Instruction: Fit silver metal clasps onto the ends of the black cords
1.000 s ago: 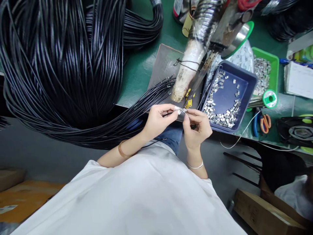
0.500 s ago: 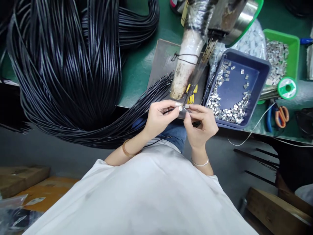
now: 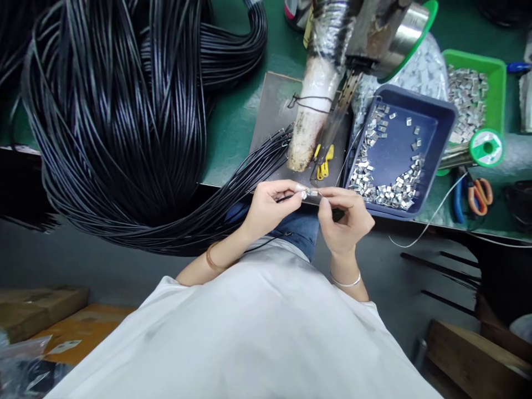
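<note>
My left hand pinches the end of a black cable, whose tip carries a small silvery metal connector. The fingers of my right hand are closed together at the connector's right end; whatever lies between them is too small to make out. Just above both hands are a soldering iron's dark shaft and a white wrapped tube with a stained mouth. The connector is apart from both. More cables of the same kind form a black bundle at the left, their tips on a grey board.
A blue tray of small metal shells stands right of my hands, with a green tray behind it. Nearby are a solder spool, orange-handled pliers and a yellow clip-like piece. A large cable heap covers the left.
Both hands have come slightly down toward my body with the connector, away from the iron's tip. My right fingertips have shifted a little and lie flatter beside the connector.
</note>
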`<state>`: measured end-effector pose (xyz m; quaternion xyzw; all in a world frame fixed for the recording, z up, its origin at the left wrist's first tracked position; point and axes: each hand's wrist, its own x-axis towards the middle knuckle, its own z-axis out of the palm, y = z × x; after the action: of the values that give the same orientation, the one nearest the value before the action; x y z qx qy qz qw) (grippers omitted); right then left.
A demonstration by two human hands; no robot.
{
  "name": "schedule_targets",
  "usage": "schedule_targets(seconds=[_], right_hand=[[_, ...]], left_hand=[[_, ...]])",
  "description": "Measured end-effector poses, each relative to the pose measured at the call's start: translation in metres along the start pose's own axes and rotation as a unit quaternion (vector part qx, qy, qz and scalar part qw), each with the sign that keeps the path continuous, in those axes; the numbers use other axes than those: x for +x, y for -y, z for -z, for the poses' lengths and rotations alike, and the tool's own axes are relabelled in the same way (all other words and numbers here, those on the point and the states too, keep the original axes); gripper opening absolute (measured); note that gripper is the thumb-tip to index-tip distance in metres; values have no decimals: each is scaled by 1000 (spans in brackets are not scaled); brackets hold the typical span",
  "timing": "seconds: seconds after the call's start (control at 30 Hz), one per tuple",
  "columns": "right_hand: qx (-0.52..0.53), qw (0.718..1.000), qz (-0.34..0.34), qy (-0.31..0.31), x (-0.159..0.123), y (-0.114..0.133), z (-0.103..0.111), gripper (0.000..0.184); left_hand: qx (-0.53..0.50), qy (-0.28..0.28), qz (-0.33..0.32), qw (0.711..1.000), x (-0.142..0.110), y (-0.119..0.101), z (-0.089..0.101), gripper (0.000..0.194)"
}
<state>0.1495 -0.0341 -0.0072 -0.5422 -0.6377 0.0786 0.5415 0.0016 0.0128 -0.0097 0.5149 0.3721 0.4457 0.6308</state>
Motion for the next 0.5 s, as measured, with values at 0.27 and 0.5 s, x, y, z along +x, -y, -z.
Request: schedule_targets(seconds=[0.27,0.5], right_hand=[[-119,966,-21,-227,21,-14,50,9],[-283,942,-162,76,53,-53,71,6]], left_hand=[[296,356,39,886,-30,-4,30,16],[342,44,-123,931,-14,-8,39,22]])
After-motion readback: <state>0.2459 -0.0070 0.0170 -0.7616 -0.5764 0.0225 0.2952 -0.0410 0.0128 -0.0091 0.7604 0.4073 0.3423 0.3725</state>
